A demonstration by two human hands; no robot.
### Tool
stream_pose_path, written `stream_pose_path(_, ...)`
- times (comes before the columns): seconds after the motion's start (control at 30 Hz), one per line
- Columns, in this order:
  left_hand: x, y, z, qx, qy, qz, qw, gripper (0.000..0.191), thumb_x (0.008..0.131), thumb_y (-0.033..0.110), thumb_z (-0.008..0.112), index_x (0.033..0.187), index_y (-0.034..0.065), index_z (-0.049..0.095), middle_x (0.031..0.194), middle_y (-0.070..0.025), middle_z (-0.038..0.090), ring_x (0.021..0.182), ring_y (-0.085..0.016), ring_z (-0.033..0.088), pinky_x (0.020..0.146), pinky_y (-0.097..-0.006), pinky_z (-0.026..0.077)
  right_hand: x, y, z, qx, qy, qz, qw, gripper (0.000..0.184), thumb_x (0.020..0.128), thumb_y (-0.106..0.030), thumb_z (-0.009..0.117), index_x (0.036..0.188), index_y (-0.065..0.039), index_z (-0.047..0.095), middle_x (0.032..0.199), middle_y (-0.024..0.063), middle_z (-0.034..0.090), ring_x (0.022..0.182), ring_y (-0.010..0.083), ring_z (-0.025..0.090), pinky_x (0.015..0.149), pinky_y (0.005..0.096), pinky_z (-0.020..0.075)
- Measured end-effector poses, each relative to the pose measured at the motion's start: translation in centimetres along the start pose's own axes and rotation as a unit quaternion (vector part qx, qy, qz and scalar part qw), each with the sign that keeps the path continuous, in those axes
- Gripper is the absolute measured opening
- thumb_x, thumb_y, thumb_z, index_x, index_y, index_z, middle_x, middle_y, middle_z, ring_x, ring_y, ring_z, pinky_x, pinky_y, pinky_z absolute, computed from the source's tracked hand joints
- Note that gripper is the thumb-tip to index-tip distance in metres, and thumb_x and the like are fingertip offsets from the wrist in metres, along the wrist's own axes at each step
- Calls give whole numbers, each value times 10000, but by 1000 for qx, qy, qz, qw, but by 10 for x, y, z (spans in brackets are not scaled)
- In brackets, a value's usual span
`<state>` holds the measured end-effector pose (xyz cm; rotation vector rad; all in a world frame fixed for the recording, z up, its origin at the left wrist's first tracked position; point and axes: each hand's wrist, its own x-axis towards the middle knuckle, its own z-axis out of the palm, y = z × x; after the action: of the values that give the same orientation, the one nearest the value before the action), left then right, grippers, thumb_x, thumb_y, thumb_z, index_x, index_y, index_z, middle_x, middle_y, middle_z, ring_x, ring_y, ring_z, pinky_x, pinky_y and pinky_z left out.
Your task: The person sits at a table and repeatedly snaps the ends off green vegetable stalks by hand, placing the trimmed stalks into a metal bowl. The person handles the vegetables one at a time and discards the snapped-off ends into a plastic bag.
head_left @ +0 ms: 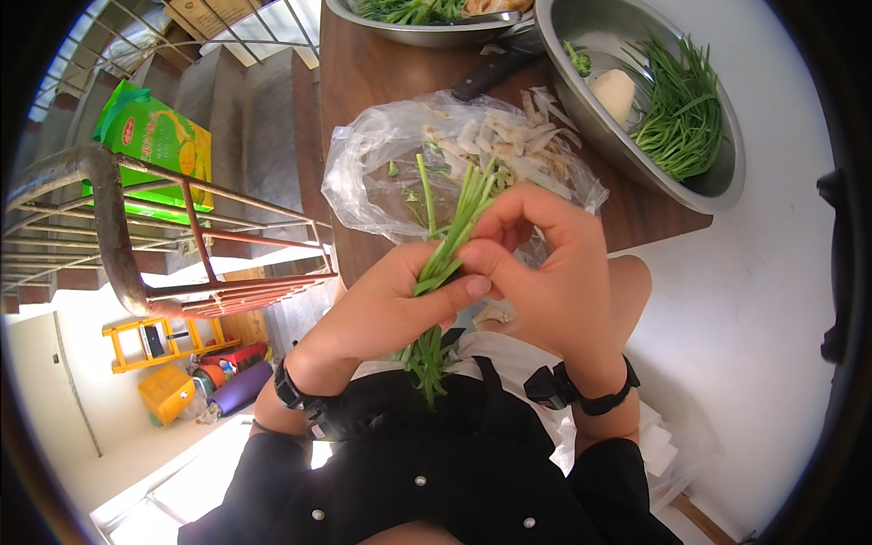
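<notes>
My left hand (pixel 402 300) is closed round a bunch of green chives (pixel 446 248), whose leafy ends hang over my lap. Against the upper stalks, the bent fingers of my right hand (pixel 545 272) touch the bunch; whether they pinch a single stalk is unclear. Beyond both hands, a clear plastic bag (pixel 361 184) lies spread on the wooden table (pixel 361 75), with pale peelings (pixel 504 133) and green scraps on it. At the back right, a steel bowl (pixel 732 163) holds more chives (pixel 681 116), a pale peeled root vegetable (pixel 613 94) and a small broccoli piece (pixel 579 60).
A black-handled knife (pixel 487 73) lies between the bag and a second steel bowl (pixel 409 30) of greens at the back. The table's right corner is near a white wall (pixel 736 306). A metal railing (pixel 116 225) and stairs stand at left, with a green carton (pixel 163 146) there.
</notes>
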<state>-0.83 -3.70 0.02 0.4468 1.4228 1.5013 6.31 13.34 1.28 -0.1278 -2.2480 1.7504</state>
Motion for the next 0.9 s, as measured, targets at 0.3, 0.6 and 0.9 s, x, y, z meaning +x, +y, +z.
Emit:
stream_pose_path(0.3, -5, -3, -15, -155, -60, 9, 986, 338, 901, 184, 704, 1128, -40, 590, 905, -60, 579, 771, -134, 551, 722, -298, 478, 1, 14, -6, 114, 47, 18, 992, 92, 814, 17, 653, 893, -31, 652, 856, 31, 639, 775, 104, 565, 715, 262, 460)
stream_pose_path(0.6, -4, -5, -14, -151, -37, 15, 988, 334, 942, 216, 658, 1129, -51, 585, 871, -61, 581, 710, -133, 511, 682, -316, 462, 14, 11, -13, -211, 0, -331, 920, 191, 678, -61, 733, 854, -95, 668, 911, 7, 619, 872, 229, 558, 782, 345, 395)
stream_pose_path(0.9, -5, 1, -12, -210, -30, -17, 977, 247, 1031, 250, 550, 1087, 12, 586, 895, -22, 582, 719, -102, 540, 683, -269, 494, 13, 14, -11, -166, -31, -303, 938, 200, 662, -74, 790, 816, -42, 665, 890, 61, 647, 801, 258, 558, 704, 353, 437)
